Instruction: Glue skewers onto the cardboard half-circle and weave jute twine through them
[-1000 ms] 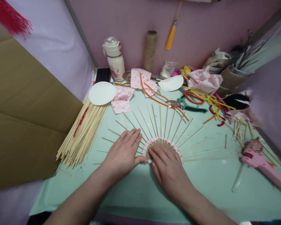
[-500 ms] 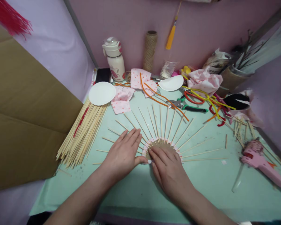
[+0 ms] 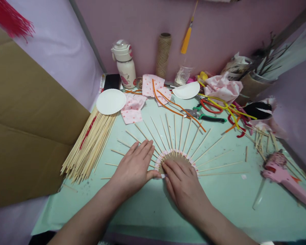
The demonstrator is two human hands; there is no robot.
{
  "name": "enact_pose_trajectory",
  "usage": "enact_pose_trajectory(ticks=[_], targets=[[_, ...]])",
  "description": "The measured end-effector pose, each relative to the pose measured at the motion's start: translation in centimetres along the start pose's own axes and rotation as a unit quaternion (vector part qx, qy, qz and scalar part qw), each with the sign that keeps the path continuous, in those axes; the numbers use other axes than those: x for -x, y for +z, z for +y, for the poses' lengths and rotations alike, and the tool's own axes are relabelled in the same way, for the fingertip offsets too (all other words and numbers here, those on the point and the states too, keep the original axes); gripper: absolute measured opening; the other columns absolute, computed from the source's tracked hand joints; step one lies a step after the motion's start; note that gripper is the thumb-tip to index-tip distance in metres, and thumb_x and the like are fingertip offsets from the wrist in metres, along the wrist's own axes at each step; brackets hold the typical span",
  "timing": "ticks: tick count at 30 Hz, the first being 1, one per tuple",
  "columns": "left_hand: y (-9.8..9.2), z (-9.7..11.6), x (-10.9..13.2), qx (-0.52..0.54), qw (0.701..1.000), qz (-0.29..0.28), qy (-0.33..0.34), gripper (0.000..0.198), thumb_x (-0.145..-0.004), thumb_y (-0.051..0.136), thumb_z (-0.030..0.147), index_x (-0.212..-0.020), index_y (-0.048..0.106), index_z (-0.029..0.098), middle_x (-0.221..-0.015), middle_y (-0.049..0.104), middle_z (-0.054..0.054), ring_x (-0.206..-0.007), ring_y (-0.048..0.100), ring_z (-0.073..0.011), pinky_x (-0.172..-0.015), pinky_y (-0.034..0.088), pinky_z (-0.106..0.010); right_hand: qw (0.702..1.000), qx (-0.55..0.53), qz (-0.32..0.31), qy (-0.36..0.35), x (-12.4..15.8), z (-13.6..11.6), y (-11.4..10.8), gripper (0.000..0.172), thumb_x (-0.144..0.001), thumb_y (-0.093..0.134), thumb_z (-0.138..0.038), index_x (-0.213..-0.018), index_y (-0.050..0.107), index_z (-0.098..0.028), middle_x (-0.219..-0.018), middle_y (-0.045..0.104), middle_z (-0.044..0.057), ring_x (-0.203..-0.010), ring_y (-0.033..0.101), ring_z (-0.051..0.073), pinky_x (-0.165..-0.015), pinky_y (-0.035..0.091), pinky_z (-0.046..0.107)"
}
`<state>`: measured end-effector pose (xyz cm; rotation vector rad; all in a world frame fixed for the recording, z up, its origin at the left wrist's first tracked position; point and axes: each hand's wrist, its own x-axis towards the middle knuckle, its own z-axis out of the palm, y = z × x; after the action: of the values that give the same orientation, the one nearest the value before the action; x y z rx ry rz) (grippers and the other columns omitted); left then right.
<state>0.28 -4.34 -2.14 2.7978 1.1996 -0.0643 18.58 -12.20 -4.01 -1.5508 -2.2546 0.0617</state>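
Observation:
A half-round piece of brown cardboard (image 3: pixel 177 157), edged with pink-dotted cloth, lies on the table. Thin wooden sticks (image 3: pixel 175 131) fan out from its curved rim. My left hand (image 3: pixel 135 166) lies flat over several sticks on the left side, fingers extended, its thumb by the cardboard's lower left corner. On the cardboard itself rests my right hand (image 3: pixel 182 180), palm down with fingers stretched out, hiding much of the lower right of the piece. Neither hand grasps anything.
A bundle of sticks (image 3: pixel 89 153) lies left beside a large cardboard sheet (image 3: pixel 28 136). Behind the fan are white paper discs (image 3: pixel 111 101), cloth scraps (image 3: pixel 134 107), green-handled pliers (image 3: pixel 209 118) and a bottle (image 3: pixel 125 66). A pink glue gun (image 3: pixel 285 180) lies at right.

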Motion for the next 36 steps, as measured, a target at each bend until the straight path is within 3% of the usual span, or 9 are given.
enact_pose_trajectory(ticks=[36], targets=[[-0.07, 0.02, -0.02, 0.004, 1.000, -0.008, 0.000, 0.075, -0.089, 0.032, 0.066, -0.141, 0.042, 0.012, -0.151, 0.035, -0.013, -0.142, 0.027, -0.0249, -0.118, 0.019, -0.043, 1.000, 0.004, 0.012, 0.004, 0.07, -0.12, 0.21, 0.030, -0.094, 0.045, -0.019, -0.115, 0.065, -0.015, -0.117, 0.066, 0.010, -0.105, 0.056, 0.020, -0.089, 0.033, 0.036]])
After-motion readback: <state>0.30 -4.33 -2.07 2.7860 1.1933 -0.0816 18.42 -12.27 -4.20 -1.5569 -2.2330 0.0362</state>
